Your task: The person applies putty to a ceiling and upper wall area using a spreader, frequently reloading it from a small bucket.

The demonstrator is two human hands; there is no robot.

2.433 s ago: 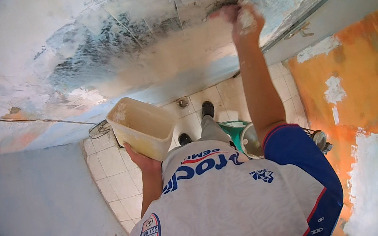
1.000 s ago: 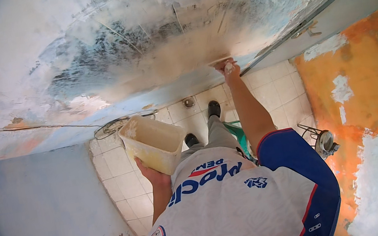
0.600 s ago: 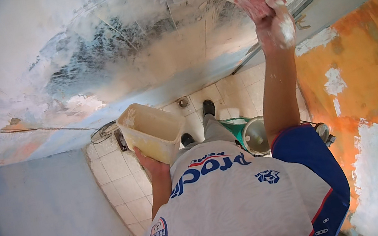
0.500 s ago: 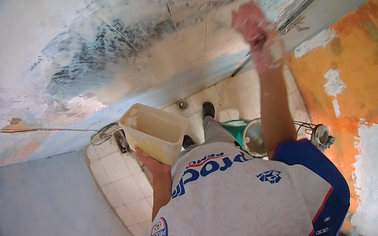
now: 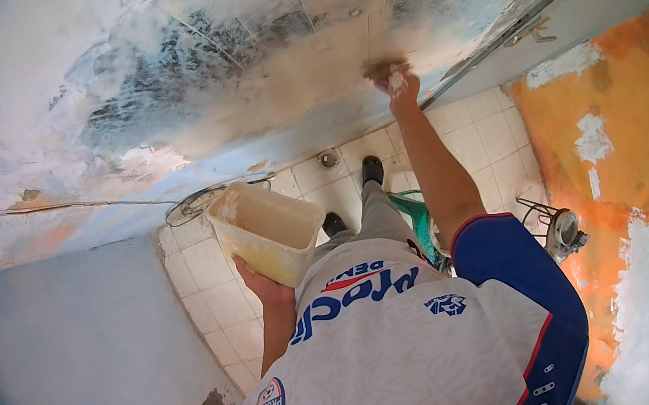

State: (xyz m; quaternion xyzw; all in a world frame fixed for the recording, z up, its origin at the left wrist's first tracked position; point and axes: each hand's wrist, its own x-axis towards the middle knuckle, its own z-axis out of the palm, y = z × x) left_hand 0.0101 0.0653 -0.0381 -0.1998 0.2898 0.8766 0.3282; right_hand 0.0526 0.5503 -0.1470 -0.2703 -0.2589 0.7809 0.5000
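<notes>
Cream tub (image 5: 269, 237), eight o'clock: left hand (image 5: 267, 286) cups its lower side, likely keeping it within reach. Right hand (image 5: 401, 90), one o'clock, at the wall (image 5: 304, 77): grip too blurred to tell.

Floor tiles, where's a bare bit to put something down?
Bare floor tiles show between the blue wall and the plastic tub, and between the right forearm and the orange wall. It's crowded in the middle, with black shoes, gray trousers and a green object.

Across the white shirt (image 5: 419, 358) we see large blue lettering (image 5: 356, 303), plus a small blue emblem (image 5: 445, 305) and a lettered shield badge (image 5: 268, 403).
</notes>
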